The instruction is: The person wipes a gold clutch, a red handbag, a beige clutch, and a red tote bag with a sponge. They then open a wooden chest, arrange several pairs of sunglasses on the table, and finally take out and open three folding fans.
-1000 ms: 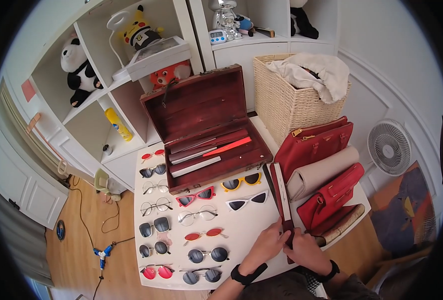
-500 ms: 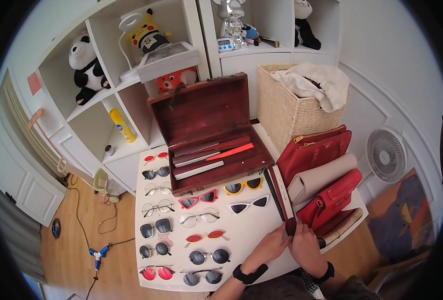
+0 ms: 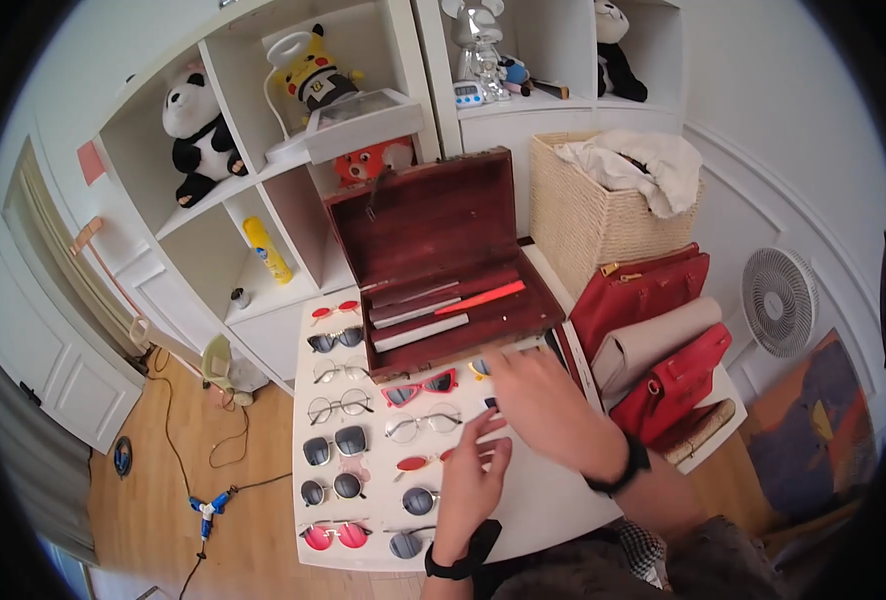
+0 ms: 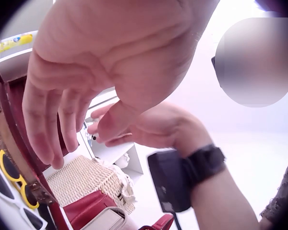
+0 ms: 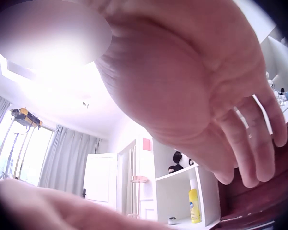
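Both hands hang over the rows of glasses on the white table [image 3: 553, 510]. My left hand [image 3: 471, 490] has loosely bent fingers and holds nothing. Higher and to the right, my right hand [image 3: 553, 410] reaches toward the open dark red wooden case [image 3: 433, 355], its fingers relaxed in the right wrist view. It covers most of the yellow sunglasses [image 3: 478, 369] and white sunglasses, but the left wrist view shows the yellow frame [image 4: 9, 167] and white frame [image 4: 2, 189]. Red cat-eye sunglasses [image 3: 420, 387] and clear round glasses [image 3: 423, 424] lie left of the hands.
Several slim strips, one orange-red [image 3: 493, 295], lie in the case. On the right stand a red handbag [image 3: 653, 295], a beige bag [image 3: 653, 345] and a smaller red bag [image 3: 678, 380]. A wicker basket [image 3: 583, 215] stands behind, a fan [image 3: 780, 300] at far right.
Both hands have let go of the slim dark red thing beside the bags and moved left over the glasses, the right one farther up. The head view has shifted a little.
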Motion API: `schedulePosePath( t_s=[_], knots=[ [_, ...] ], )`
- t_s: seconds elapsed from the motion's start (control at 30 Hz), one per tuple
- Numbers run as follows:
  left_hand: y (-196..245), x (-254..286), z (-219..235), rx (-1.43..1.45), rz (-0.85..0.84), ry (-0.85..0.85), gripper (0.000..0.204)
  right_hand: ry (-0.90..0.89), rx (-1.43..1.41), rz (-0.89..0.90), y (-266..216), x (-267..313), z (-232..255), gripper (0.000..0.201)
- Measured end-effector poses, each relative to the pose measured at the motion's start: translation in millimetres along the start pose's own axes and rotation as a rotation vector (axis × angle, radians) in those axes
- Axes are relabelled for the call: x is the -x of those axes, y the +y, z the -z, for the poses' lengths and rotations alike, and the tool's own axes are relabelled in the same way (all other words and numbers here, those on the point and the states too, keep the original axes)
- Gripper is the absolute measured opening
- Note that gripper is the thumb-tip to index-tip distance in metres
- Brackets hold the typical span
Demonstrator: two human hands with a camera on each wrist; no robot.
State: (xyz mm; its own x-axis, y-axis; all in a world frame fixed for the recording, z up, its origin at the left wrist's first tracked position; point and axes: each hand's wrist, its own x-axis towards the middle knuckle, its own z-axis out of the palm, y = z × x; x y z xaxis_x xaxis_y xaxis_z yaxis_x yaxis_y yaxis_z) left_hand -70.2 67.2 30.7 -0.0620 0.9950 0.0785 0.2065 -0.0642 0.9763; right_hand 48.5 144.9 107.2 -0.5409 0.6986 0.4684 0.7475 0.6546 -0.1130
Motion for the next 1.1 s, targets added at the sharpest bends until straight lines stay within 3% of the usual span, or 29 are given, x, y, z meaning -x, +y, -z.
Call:
schedulePosePath(
  t_s=[0.03,0.07,0.1,0.17,0.23,0.3,0.5,0.53,0.63,0.67,0.77,0.97,1.03,1.07,1.1],
  knots=[
    [-4.7,0.9,1.6,0.03,0.008,0.018,0.042,-0.041,0.03,0.011,1.7,-24.5,-4.2,0.028],
    [-3.4,2.2,2.7,0.016,0.007,0.021,0.041,0.019,0.051,0.06,11.4,-46.5,-21.4,0.017],
    [-1.3,4.0,5.3,-0.002,0.005,0.026,0.04,-0.137,0.056,-0.031,18.9,-73.7,-32.7,0.014],
    [4.7,13.6,10.0,-0.027,0.019,0.013,0.04,-0.146,0.169,0.038,52.2,-108.8,-73.6,0.018],
    [7.8,24.0,18.3,-0.05,0.032,0.012,0.04,-0.279,0.182,0.007,88.0,-130.7,-107.4,0.018],
    [7.0,34.0,27.8,-0.057,0.057,0.038,0.04,-0.302,0.229,0.055,124.8,-132.3,-145.5,0.024],
    [-2.4,43.7,57.3,-0.053,0.041,0.143,0.037,-0.513,0.351,0.001,146.0,-126.6,-191.8,0.031],
    [-2.7,42.8,59.2,-0.055,0.053,0.142,0.038,-0.429,0.312,-0.013,148.0,-122.9,-202.7,0.031],
    [0.2,41.3,58.7,-0.076,0.069,0.119,0.037,-0.405,0.33,0.015,148.0,-122.1,-211.9,0.031],
    [2.3,39.4,57.6,-0.097,0.068,0.096,0.036,-0.426,0.374,0.095,149.6,-123.6,-211.9,0.032],
    [4.0,39.4,55.7,-0.153,0.091,0.062,0.035,-0.506,0.255,0.048,148.5,-130.6,-191.7,0.036],
    [-2.7,32.9,56.9,-0.098,0.019,0.088,0.034,-0.271,0.261,0.129,120.3,-133.7,-76.2,0.027],
    [-1.9,28.5,59.0,-0.013,-0.004,0.143,0.033,-0.178,-0.055,-0.067,92.6,-128.2,-40.2,0.023],
    [-2.1,26.1,59.7,0.037,-0.024,0.199,0.033,-0.09,-0.381,-0.008,89.4,-122.5,-48.0,0.024],
    [-10.1,21.7,60.2,0.111,-0.06,0.257,0.035,-0.226,-0.766,-0.205,57.4,-114.0,-29.7,0.027]
  ],
)
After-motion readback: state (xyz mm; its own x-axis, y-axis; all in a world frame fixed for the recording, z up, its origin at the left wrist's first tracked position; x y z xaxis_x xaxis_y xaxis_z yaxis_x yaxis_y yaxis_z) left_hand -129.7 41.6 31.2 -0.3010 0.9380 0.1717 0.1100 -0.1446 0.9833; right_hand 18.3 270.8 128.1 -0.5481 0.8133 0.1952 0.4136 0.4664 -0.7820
